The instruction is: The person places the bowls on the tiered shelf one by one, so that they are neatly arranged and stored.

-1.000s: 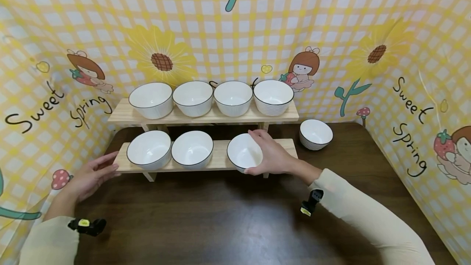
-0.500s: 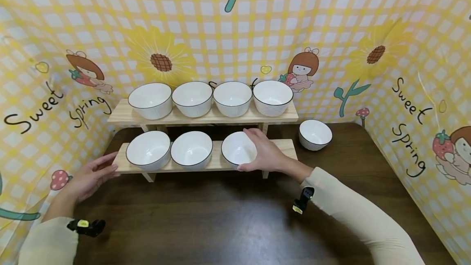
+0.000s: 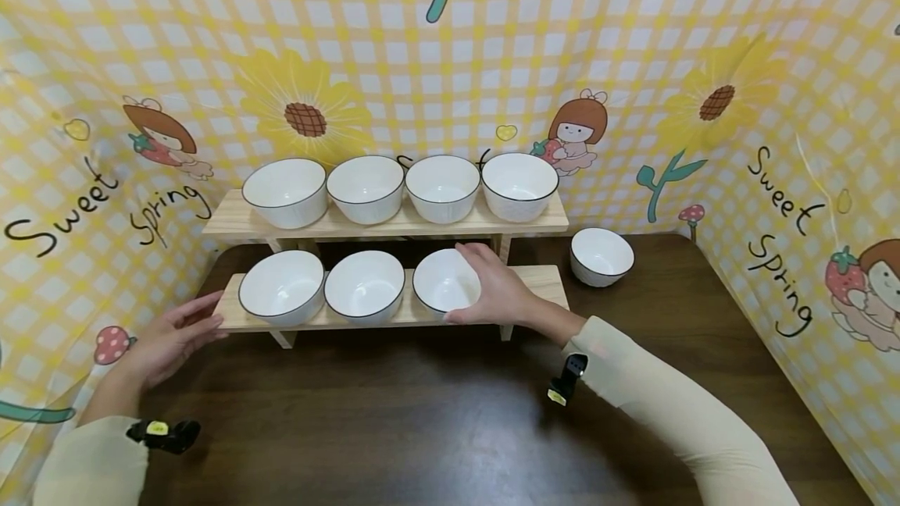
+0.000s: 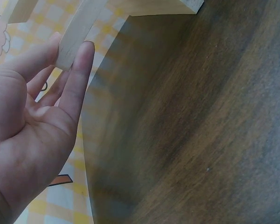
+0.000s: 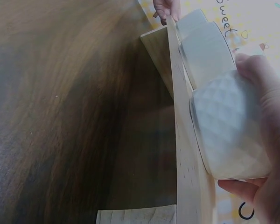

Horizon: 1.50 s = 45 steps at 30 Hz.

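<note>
My right hand [image 3: 501,287] grips a white bowl [image 3: 441,281] with a dark rim, thumb at the front and fingers behind. It stands on the lower board [image 3: 543,281] of a two-tier wooden rack, just right of a second bowl [image 3: 364,285] and a third bowl [image 3: 281,285]. The right wrist view shows the held bowl's faceted side [image 5: 226,126] with the thumb on it. At the lower board's left end is my left hand [image 3: 171,343]; in the left wrist view its thumb and fingers pinch the board's end [image 4: 77,39].
Several matching bowls [image 3: 443,190] line the rack's upper board [image 3: 225,215]. Another bowl [image 3: 601,258] stands on the dark wood table [image 3: 394,420], right of the rack. A yellow checked cloth [image 3: 422,45] hangs behind and at both sides.
My right hand has moved the bowl left along the lower board, closing the gap to the second bowl. My left hand has stayed at the board's end.
</note>
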Available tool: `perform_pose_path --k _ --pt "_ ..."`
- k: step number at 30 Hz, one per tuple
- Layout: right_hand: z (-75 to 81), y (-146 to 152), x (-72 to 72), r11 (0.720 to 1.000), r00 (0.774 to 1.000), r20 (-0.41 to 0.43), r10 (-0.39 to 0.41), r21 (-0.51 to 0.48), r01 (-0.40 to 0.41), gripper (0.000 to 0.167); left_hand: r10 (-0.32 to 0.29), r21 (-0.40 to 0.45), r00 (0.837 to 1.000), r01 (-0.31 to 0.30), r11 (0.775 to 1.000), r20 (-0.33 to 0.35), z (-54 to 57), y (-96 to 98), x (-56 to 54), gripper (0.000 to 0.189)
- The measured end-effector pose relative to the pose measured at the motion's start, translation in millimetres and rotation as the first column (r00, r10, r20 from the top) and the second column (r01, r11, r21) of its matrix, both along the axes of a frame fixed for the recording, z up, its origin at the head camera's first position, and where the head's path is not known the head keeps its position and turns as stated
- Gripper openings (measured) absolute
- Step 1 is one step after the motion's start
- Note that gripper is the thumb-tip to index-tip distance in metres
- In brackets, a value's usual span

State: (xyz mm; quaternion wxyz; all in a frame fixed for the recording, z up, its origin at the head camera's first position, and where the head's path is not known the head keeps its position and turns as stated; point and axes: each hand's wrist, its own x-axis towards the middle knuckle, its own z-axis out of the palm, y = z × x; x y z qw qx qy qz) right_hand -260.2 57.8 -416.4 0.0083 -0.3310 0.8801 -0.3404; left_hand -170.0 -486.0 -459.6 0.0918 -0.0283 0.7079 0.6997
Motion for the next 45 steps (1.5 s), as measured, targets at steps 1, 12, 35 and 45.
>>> perform_pose_path --k 1,12,35,45 --pt "0.3 -0.8 0.0 1.0 1.0 -0.002 -0.001 -0.002 0.001 0.118 -0.001 0.001 1.0 0.001 1.0 0.0 0.0 0.2 -0.1 0.042" --pt "1.5 -5.9 -2.6 1.0 1.0 -0.01 -0.007 0.019 0.007 0.119 0.007 -0.008 1.0 -0.007 1.0 0.015 2.4 1.2 -0.5 0.047" --pt "11.1 -9.2 -1.4 0.993 0.999 0.032 0.035 0.107 -0.039 0.122 0.015 -0.05 0.999 -0.013 0.999 0.045 1.5 1.4 -2.7 0.065" --pt "20.1 0.0 1.8 0.971 0.992 0.042 0.119 0.203 -0.125 0.132 0.023 -0.034 0.999 -0.022 0.999 0.039 1.3 2.7 -0.4 0.064"
